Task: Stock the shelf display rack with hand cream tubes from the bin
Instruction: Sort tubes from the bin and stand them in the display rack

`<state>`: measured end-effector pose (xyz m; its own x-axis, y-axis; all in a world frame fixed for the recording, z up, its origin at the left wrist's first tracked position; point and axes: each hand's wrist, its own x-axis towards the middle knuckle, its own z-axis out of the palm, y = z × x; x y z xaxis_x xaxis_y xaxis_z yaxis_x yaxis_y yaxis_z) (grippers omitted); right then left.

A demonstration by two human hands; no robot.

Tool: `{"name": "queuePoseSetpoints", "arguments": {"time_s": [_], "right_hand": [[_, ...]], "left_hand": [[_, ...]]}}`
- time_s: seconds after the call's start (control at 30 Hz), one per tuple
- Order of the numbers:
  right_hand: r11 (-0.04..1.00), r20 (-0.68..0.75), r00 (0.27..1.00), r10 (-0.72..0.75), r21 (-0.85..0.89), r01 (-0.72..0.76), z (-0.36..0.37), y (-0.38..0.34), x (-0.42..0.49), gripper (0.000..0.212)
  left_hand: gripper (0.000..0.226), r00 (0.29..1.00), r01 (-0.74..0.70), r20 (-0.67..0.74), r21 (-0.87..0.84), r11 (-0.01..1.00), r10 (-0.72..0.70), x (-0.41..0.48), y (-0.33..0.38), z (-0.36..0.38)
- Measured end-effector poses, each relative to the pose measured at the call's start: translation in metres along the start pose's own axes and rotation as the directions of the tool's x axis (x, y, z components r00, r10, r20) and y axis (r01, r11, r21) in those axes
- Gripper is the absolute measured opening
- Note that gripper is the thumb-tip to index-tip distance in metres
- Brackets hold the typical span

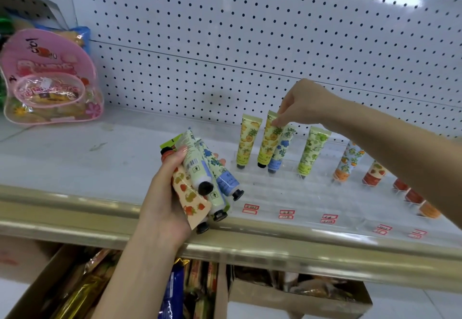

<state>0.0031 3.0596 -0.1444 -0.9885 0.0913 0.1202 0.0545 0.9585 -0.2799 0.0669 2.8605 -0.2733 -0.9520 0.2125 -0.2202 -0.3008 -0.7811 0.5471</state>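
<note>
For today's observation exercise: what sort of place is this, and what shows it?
Probably a shop aisle: a white pegboard back panel, red-edged price labels on the clear display rack, and hand cream tubes standing in its slots.

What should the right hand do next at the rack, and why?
Probably let go: the pineapple tube stands cap-down in the rack, pinched at its top by the right hand, while the left hand holds more tubes.
</note>
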Motion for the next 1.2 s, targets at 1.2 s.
{"name": "queuePoseSetpoints", "arguments": {"time_s": [1.2], "right_hand": [[0.998,0.005,0.999,-0.043,-0.037,0.044,0.029,0.007,0.013,0.015]], "left_hand": [[0.052,1.0,-0.006,0.022,0.023,1.0,0.005,0.005,-0.001,0.0]]}}
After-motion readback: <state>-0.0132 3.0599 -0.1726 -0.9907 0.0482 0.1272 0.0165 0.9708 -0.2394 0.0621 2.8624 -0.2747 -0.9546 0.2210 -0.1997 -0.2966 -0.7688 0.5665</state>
